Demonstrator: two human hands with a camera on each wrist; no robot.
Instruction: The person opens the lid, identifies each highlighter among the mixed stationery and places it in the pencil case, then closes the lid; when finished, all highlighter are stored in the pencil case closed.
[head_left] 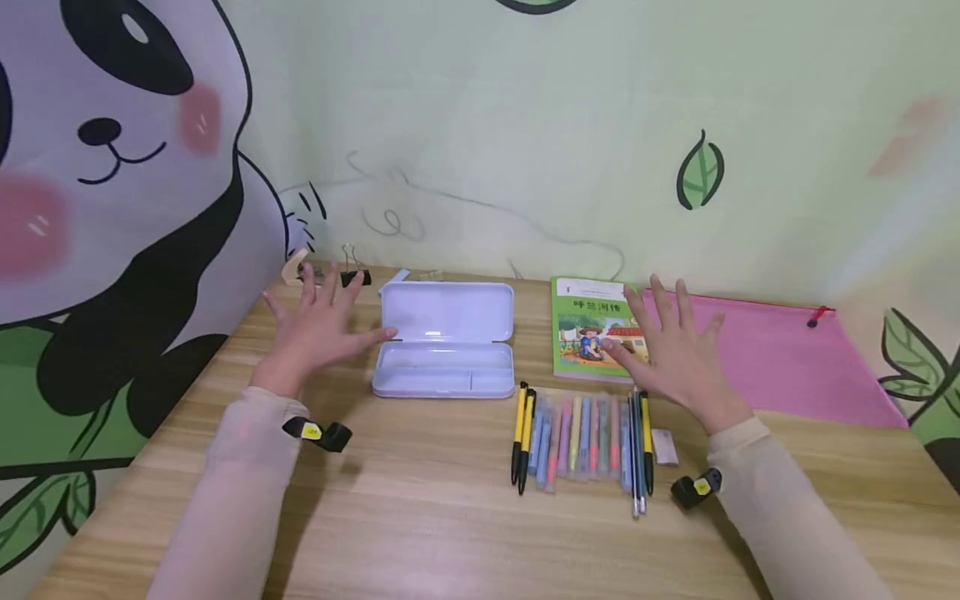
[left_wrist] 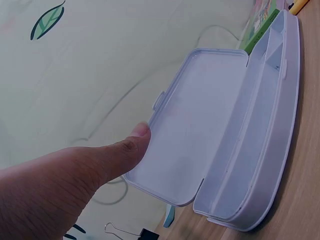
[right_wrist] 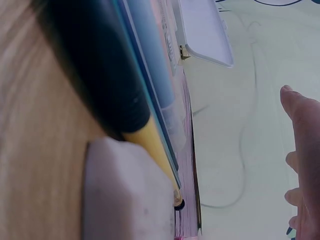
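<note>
My left hand (head_left: 311,337) is spread with straight fingers just left of a pale lilac pencil case (head_left: 444,382). The case lies with its lid up, and its divided tray holds nothing. In the left wrist view the thumb (left_wrist: 125,150) overlaps the lid's edge (left_wrist: 185,130); whether it touches cannot be told. My right hand (head_left: 678,358), fingers also spread, hovers over the right side of a green book (head_left: 592,333) and holds nothing. Below it lies a row of pens, markers (head_left: 585,437) and pencils (head_left: 637,467), with a white eraser (head_left: 664,447) at its right end.
A pink zip pouch (head_left: 802,358) lies at the right, partly behind the right hand. At the back left stand a black binder clip (head_left: 356,277) and a beige tape dispenser (head_left: 294,267), partly hidden by the left hand. A panda-printed wall (head_left: 465,167) closes off the table's back.
</note>
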